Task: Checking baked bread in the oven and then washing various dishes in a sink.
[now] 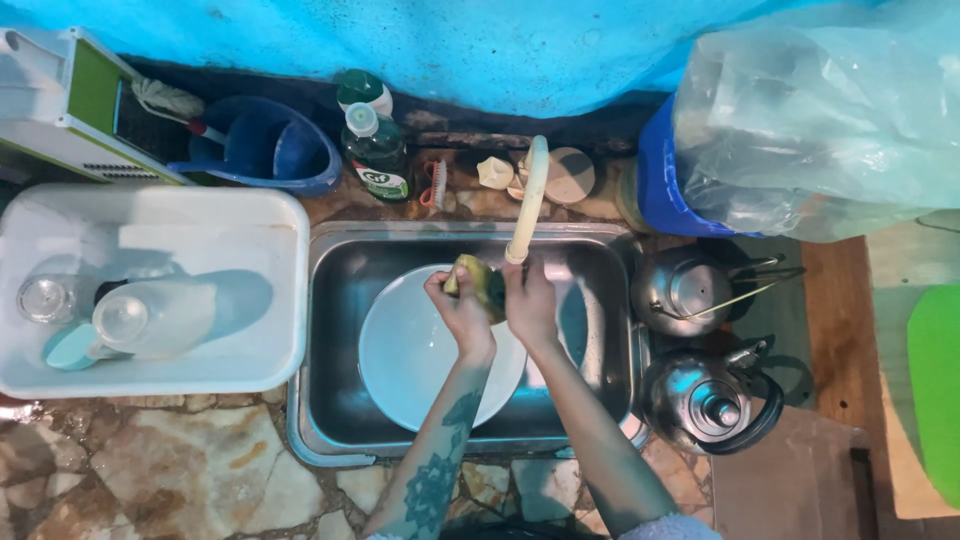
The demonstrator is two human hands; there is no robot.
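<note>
Sponge being held under the tap, over the sink

The left hand (462,312) and right hand (530,300) are both gripping a yellow-green sponge (478,280) right beneath the spout (527,200) — above a white plate (410,350) lying in the steel sink (340,330), catching drips.

Both forearms reach forward from the bottom edge and angle toward each other, so the 2 hands meet. The left forearm carries dark tattoos. The left hand (462,305) is curled, fingers closed. The right hand (530,300) sits just beside it, fingers bent, knuckles up.
</note>
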